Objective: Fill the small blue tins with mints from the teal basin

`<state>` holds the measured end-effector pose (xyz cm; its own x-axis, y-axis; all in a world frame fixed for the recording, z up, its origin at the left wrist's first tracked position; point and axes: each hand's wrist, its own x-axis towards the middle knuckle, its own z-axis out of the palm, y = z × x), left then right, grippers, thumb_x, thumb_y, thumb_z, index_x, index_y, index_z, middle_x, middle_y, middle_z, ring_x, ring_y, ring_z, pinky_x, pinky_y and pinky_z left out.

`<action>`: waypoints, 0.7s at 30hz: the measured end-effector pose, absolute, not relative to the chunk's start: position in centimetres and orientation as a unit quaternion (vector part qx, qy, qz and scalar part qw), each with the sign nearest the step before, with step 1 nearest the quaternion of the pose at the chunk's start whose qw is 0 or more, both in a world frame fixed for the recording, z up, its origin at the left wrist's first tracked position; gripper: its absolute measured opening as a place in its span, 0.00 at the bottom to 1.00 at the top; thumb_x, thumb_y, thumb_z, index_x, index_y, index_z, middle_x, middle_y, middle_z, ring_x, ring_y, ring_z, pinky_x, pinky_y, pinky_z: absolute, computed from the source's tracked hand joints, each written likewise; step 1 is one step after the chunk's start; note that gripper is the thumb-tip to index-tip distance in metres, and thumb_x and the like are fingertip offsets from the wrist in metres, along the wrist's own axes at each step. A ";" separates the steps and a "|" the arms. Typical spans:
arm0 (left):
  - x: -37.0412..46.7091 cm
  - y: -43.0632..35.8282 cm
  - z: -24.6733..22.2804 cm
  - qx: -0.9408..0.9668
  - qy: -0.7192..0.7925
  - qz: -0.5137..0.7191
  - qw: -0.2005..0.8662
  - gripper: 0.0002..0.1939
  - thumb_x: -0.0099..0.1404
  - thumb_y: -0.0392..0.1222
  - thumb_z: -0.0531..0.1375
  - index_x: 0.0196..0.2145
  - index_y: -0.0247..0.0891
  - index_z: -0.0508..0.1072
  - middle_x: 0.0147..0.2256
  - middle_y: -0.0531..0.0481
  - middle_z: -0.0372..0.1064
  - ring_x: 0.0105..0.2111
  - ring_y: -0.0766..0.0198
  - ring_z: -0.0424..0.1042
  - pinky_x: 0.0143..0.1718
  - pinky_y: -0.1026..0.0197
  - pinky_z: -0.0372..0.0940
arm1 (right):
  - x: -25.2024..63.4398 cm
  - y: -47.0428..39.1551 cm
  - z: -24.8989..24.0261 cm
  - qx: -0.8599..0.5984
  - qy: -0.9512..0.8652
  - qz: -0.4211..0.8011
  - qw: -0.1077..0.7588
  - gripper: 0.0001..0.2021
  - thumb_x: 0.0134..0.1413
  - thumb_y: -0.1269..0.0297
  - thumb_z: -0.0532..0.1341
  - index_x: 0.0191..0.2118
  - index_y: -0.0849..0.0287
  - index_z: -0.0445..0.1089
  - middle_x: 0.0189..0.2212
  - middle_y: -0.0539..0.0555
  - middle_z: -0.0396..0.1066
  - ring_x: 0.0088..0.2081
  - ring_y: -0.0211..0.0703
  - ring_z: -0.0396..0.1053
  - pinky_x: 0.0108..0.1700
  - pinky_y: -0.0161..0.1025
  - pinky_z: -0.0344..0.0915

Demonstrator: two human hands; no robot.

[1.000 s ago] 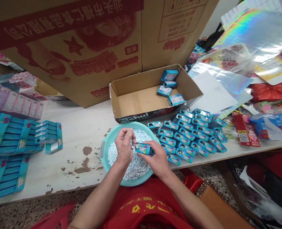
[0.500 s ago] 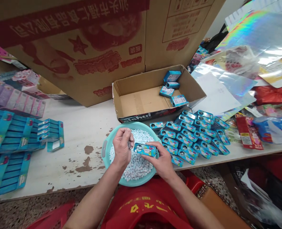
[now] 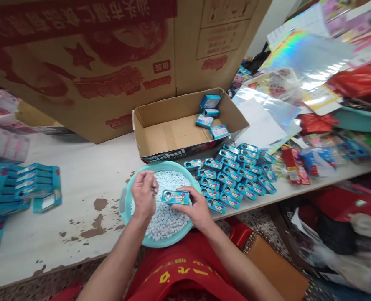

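My right hand [image 3: 197, 209] grips a small blue candy box [image 3: 175, 197] with a round window at one end. It holds the box level above the right part of a turquoise basin [image 3: 126, 209]. Loose pale candies [image 3: 169, 221] fill much of that basin. Over its left side, my left hand [image 3: 144, 193] is closed with its fingers curled in, beside the box and apart from it. What lies inside those fingers is hidden. Several more blue candy boxes [image 3: 231, 177] stand in close rows on the table, just right of the basin.
Behind the basin is an open cardboard tray [image 3: 166, 133] with several blue boxes inside. A large printed carton [image 3: 125, 54] rises behind it. Blue display packs [image 3: 38, 184] stack at the left. Shiny sheets [image 3: 304, 58] and red packaging [image 3: 295, 165] crowd the right.
The view has turned right, so everything sits further left. The box in my right hand has tilted: pale candies showed in its window before, while now the window looks dark. My left hand remains closed.
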<state>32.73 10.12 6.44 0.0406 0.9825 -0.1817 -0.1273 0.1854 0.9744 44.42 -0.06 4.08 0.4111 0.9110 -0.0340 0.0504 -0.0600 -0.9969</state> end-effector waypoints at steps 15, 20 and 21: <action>21.5 15.3 -0.2 0.702 0.669 -0.094 0.224 0.25 0.64 0.51 0.47 0.56 0.40 0.61 0.48 0.38 0.69 0.45 0.43 0.69 0.38 0.51 0.62 | 51.5 -8.8 4.0 -0.747 -0.198 0.270 0.574 0.21 0.36 0.55 0.71 0.39 0.57 0.71 0.35 0.53 0.71 0.36 0.45 0.69 0.40 0.43 0.68; 18.1 14.8 -1.4 0.687 0.684 -0.039 0.244 0.25 0.59 0.49 0.52 0.52 0.38 0.66 0.42 0.40 0.73 0.42 0.45 0.70 0.36 0.54 0.63 | 52.4 -5.9 4.1 -0.737 -0.189 0.228 0.608 0.22 0.36 0.54 0.70 0.38 0.58 0.68 0.33 0.52 0.71 0.34 0.44 0.69 0.38 0.42 0.68; 17.7 14.8 -1.6 0.683 0.690 -0.032 0.239 0.23 0.58 0.49 0.53 0.50 0.39 0.67 0.39 0.42 0.74 0.41 0.45 0.71 0.35 0.54 0.63 | 52.5 -5.1 4.1 -0.731 -0.201 0.226 0.611 0.22 0.36 0.54 0.70 0.38 0.58 0.67 0.33 0.52 0.70 0.34 0.43 0.69 0.37 0.42 0.68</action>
